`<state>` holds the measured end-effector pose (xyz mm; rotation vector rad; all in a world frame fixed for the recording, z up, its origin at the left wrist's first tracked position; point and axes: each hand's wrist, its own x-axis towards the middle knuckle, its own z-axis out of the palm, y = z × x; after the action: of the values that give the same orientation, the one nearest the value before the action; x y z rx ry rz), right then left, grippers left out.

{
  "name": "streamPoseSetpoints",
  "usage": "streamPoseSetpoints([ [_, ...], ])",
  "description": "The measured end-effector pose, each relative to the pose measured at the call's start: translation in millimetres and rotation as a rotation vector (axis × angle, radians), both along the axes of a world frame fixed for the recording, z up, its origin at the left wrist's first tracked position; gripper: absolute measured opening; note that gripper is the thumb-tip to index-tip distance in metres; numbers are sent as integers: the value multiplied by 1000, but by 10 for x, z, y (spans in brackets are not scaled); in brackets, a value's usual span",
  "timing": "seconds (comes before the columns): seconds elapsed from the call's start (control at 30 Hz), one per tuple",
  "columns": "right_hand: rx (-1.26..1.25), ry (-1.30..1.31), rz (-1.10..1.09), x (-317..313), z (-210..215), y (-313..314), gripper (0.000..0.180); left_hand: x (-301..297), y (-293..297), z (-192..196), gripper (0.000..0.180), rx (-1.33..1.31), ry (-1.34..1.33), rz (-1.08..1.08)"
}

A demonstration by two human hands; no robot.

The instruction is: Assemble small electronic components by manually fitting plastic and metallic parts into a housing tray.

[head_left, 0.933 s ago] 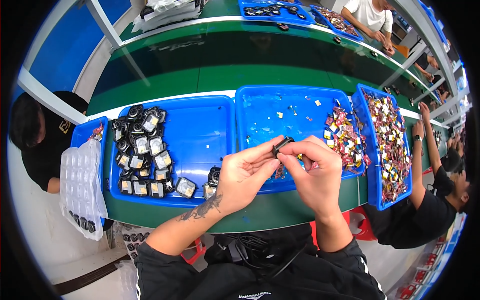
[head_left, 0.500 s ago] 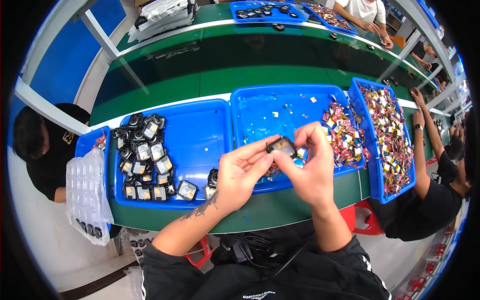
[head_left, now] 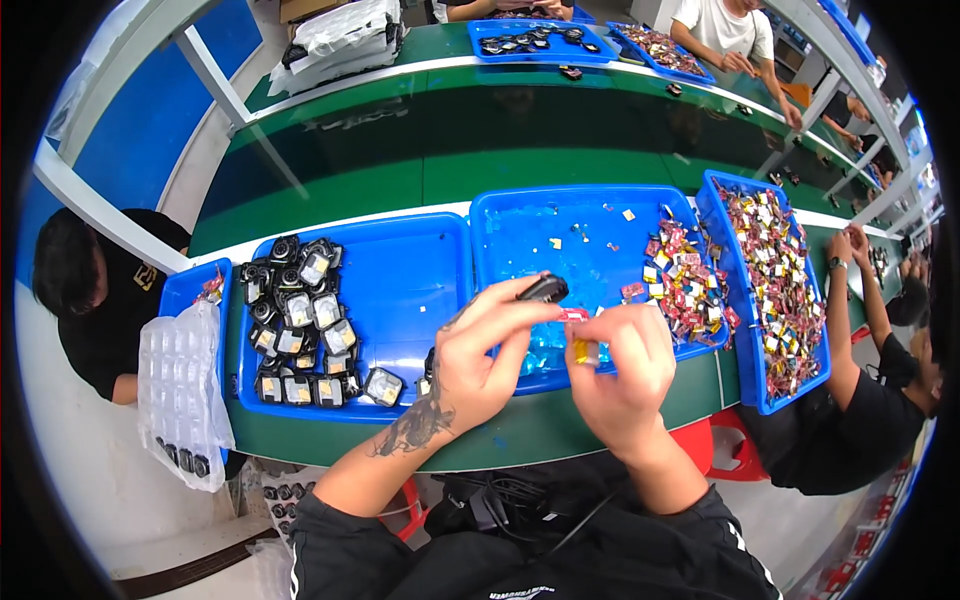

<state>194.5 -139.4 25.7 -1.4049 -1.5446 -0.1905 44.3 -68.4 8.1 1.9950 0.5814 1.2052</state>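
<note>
My left hand is closed on a small black camera housing, tilted edge-on above the middle blue tray. Close beside it, my right hand pinches a small battery with yellow wrapping; a bit of red shows between the two hands. The fingers partly hide both parts. Loose red-and-yellow battery pieces lie heaped on the right side of the middle tray. In the left blue tray several black housings with pale rectangular backs are grouped along the left side.
A blue bin full of similar small parts stands at the right. A clear plastic blister tray sits at the left edge, near a seated person. Across the green belt are more trays and other people's hands.
The housing has turned from face-up to edge-on and risen slightly with my left hand. My right hand has moved down, and a yellow battery now shows in its fingers.
</note>
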Motion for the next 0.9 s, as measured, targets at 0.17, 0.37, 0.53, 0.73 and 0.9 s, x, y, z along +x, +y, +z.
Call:
streamPoseSetpoints([
  [0.17,71,-112,21,-8,-13,-62,24,26,-58,21,29,-59,-5,1],
  [0.37,-5,30,107,31,-38,-106,24,47,-81,-4,30,-154,-45,-52],
  [0.53,-80,699,100,-36,-146,-178,23,89,-111,-19,31,-547,-250,-117],
  [0.73,-11,289,122,-9,-141,-182,22,75,-83,-108,24,-754,-321,-302],
  [0.9,-407,560,362,219,8,-259,25,24,-26,-119,18,-595,-203,-202],
])
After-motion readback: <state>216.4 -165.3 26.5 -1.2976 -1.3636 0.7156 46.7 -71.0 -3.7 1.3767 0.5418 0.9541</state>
